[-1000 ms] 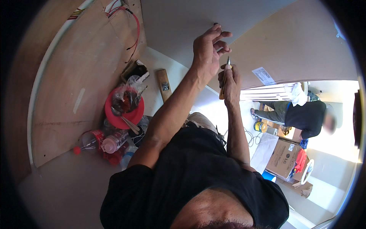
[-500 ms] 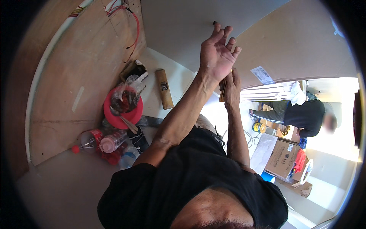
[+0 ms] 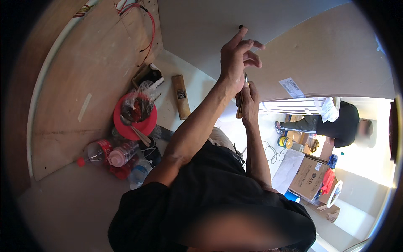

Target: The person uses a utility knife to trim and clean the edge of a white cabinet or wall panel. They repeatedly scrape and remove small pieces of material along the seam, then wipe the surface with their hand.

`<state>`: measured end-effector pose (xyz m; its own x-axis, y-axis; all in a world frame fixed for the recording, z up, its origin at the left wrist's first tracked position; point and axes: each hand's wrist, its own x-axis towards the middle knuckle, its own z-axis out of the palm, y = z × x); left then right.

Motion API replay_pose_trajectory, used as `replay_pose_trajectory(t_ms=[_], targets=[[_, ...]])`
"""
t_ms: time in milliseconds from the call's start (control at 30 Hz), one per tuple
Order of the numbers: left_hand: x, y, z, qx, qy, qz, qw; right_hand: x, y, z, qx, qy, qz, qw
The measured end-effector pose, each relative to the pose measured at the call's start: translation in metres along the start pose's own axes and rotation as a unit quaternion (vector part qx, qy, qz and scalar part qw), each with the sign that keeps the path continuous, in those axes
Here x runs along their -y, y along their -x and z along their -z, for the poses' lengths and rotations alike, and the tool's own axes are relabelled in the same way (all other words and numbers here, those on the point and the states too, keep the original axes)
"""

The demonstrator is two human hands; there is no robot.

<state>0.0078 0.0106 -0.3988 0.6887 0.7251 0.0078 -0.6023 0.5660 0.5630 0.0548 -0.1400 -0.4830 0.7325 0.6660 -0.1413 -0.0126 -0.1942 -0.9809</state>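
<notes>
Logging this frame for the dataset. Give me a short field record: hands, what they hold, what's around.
left hand: left hand raised at the wall panel, fingers spread, fingertip by a small dark screw
right hand: right hand just below the left, gripping a screwdriver with a yellowish handle
floor left: red bucket, plastic bottles, wooden block
wall left: plywood sheet with a red wire
background right: another person bent over, cardboard box
</notes>
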Motion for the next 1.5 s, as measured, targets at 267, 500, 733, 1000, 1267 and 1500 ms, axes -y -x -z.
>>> replay_pose_trajectory(t_ms=[267, 500, 733, 1000, 1267, 1500], targets=[[-0.013, -0.022, 0.018, 0.02, -0.101, -0.002, 0.995, -0.001, -0.011, -0.013, 0.021, 0.002, 0.003, 1.0], [-0.002, -0.007, 0.058, -0.016, -0.66, -0.34, 0.67, -0.004, -0.016, -0.016, 0.023, 0.003, 0.004, 1.0], [-0.016, -0.023, 0.071, 0.015, -0.658, -0.377, 0.652, 0.006, -0.008, -0.008, -0.005, 0.018, -0.002, 1.0], [-0.041, -0.041, 0.065, 0.093, -0.737, -0.366, 0.561, 0.022, -0.005, -0.015, -0.016, 0.025, 0.008, 1.0], [-0.034, -0.019, 0.079, 0.033, -0.545, -0.342, 0.765, 0.074, -0.021, -0.043, -0.026, 0.035, 0.069, 0.997], [-0.029, 0.015, 0.096, -0.043, -0.366, -0.07, 0.927, 0.112, -0.038, -0.069, -0.058, 0.177, 0.119, 0.975]])
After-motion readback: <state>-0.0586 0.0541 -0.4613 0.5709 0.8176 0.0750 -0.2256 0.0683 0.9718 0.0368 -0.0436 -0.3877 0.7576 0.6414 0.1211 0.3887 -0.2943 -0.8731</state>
